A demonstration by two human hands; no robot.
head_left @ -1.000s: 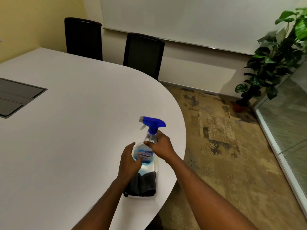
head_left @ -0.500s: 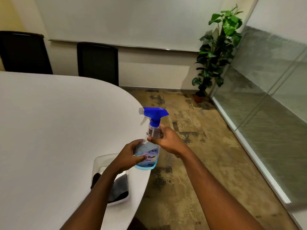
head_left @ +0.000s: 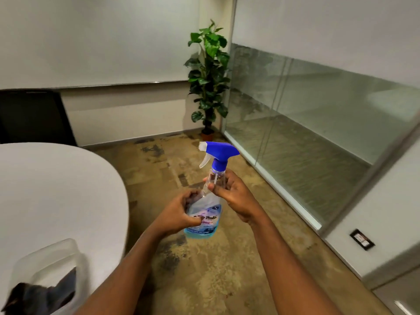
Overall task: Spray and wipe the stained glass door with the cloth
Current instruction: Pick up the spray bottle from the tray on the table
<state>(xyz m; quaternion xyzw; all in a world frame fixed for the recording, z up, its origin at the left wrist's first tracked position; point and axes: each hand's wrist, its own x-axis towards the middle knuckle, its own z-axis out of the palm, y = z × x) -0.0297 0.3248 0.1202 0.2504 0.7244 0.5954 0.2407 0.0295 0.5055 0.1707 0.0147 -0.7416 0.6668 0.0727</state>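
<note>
Both my hands hold a clear spray bottle [head_left: 205, 220] with a blue trigger head and pale blue liquid, upright over the floor at the middle of the view. My left hand [head_left: 179, 212] grips its lower body by the label. My right hand [head_left: 231, 194] grips the neck just under the trigger. A dark cloth [head_left: 43, 294] lies in a clear plastic tray [head_left: 52, 253] on the white table at the lower left. The glass wall [head_left: 306, 123], partly frosted, runs along the right side.
A white oval table [head_left: 56, 189] fills the left, with a black chair [head_left: 34, 117] behind it. A potted plant [head_left: 210, 80] stands in the far corner beside the glass. Patterned carpet [head_left: 204, 269] lies between table and glass. A wall socket [head_left: 361, 239] sits low at the right.
The bottle has been lifted off the tray and carried right, away from the table. My view has swung right toward the glass wall, leaving the tray and cloth at the lower left.
</note>
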